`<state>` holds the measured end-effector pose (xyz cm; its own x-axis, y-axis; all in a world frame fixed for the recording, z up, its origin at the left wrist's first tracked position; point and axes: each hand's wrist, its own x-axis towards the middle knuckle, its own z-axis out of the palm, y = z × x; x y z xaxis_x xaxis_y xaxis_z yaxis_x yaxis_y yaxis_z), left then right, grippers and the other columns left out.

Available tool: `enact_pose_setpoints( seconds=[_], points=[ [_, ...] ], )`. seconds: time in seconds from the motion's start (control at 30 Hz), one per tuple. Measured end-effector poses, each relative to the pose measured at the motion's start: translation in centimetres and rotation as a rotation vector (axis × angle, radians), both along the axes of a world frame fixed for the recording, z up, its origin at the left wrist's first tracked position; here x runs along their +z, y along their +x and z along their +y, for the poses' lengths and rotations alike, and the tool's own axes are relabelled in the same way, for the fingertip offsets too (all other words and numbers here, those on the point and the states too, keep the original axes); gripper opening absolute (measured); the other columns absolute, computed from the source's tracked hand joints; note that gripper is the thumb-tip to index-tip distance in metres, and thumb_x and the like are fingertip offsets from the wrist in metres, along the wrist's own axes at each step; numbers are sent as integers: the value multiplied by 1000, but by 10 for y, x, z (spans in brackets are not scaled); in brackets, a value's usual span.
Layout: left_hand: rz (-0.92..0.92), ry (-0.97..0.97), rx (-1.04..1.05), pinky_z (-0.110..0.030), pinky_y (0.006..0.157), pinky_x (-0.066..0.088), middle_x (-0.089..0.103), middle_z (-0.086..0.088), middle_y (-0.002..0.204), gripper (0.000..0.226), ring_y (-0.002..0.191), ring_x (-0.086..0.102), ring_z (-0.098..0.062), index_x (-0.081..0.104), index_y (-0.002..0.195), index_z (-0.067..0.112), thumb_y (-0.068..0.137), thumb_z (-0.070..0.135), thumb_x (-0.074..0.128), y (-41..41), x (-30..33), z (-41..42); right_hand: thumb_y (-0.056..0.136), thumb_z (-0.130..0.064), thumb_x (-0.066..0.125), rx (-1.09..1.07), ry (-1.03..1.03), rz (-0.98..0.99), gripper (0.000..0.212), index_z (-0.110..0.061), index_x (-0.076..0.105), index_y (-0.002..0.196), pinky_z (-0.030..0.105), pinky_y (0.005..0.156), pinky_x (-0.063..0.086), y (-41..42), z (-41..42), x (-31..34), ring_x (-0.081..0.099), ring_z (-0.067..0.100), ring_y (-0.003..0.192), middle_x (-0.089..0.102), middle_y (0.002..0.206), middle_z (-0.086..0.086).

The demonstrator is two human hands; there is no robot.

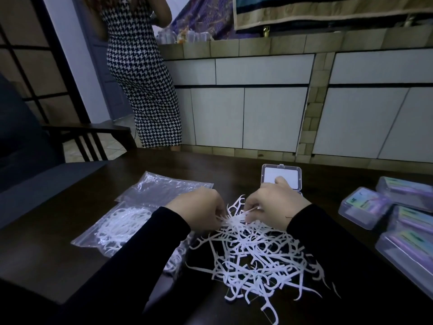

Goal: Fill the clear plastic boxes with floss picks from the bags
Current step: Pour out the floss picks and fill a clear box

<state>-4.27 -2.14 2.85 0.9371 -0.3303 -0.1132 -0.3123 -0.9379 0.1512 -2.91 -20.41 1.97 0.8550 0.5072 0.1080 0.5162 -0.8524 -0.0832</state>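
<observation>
Dark wooden desk (117, 254), seen from the head camera; loose heap of white floss picks (255, 261) at centre, spreading toward 5 o'clock; left hand (199, 211), in a black sleeve (131, 254), at the heap's 11 o'clock edge, fingers curled and pinching a small bunch of picks (230, 219); right hand (273, 205), also in black sleeve, just at 1 o'clock of the heap, fingers curled on the same bunch from the other side; the two hands nearly touching; open clear plastic box (281, 176) at 12 o'clock of the right hand, its lid upright, its lower part hidden behind that hand; contents cannot be told; clear bag holding floss picks (112, 228) at 9 o'clock of the heap, partly under the left sleeve; second clear bag (164, 186), flat, at 10 o'clock behind it; stack of closed clear boxes with pastel labels (398, 219) at 3 o'clock, well apart from the heap; beyond the desk, tiled counter with white cupboard doors (257, 102) at 12 o'clock; a person in a houndstooth dress (143, 78) standing at 11 o'clock; dark chair (89, 137) at 10 o'clock.
</observation>
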Motion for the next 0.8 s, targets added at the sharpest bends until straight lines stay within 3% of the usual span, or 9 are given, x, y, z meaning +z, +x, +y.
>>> enact_pose_setpoints(
  seconds=[0.07, 0.13, 0.23, 0.37, 0.43, 0.6, 0.7, 0.8],
  points=[
    [-14, -40, -2, -29, 78, 54, 70, 8, 97, 18, 86, 64, -13, 72, 102, 25, 85, 24, 66, 1, 0, -2, 87, -51, 60, -12, 33, 2, 26, -35, 73, 102, 27, 72, 18, -4, -11, 1, 27, 10, 85, 60, 94, -15],
    [-46, -63, -4, -29, 74, 53, 69, 9, 92, 16, 84, 63, -13, 73, 100, 26, 86, 24, 66, 0, -1, -4, 82, -57, 62, -35, 65, -1, 27, -38, 73, 98, 28, 72, 21, -6, -22, 1, 26, 7, 84, 57, 89, -20],
    [-126, -71, -24, -26, 70, 50, 70, 11, 91, 13, 83, 61, -11, 73, 98, 28, 87, 27, 65, 0, -2, -7, 74, -64, 64, -79, 115, -21, 27, -44, 72, 90, 29, 80, 25, -7, -37, 0, 36, 8, 97, 62, 93, -23],
    [-183, -88, -39, -21, 69, 48, 72, 12, 93, 15, 85, 63, -8, 73, 98, 31, 88, 28, 63, -1, -3, -8, 64, -72, 63, -147, 222, 16, 19, -53, 61, 63, 33, 84, 32, -1, -57, -7, 43, 12, 102, 63, 87, -29],
    [-195, -116, -48, -21, 70, 50, 73, 12, 93, 15, 84, 64, -6, 73, 98, 32, 88, 28, 62, 0, -2, -7, 63, -74, 62, -156, 220, 62, 18, -55, 61, 63, 36, 89, 34, 2, -64, -12, 45, 11, 105, 63, 86, -32],
    [-269, -196, -70, -25, 76, 52, 72, 13, 94, 16, 88, 64, -5, 74, 98, 31, 89, 25, 62, 0, -1, -6, 71, -61, 71, -178, 292, 174, 11, -56, 64, 64, 46, 96, 45, 3, -78, -14, 48, 11, 110, 62, 89, -29],
    [-324, -213, -86, -25, 80, 50, 71, 14, 99, 17, 93, 63, -5, 74, 101, 31, 90, 26, 62, 1, -3, -9, 78, -46, 72, -191, 287, 202, 18, -57, 63, 66, 48, 98, 44, 5, -86, -14, 48, 12, 111, 61, 93, -27],
    [-382, -275, -59, -25, 77, 51, 72, 14, 96, 14, 90, 64, -5, 75, 98, 30, 89, 29, 65, 3, -8, -9, 75, -47, 75, -195, 308, 219, 15, -56, 66, 67, 47, 97, 45, 7, -89, -16, 48, 12, 110, 62, 92, -26]
  ],
)
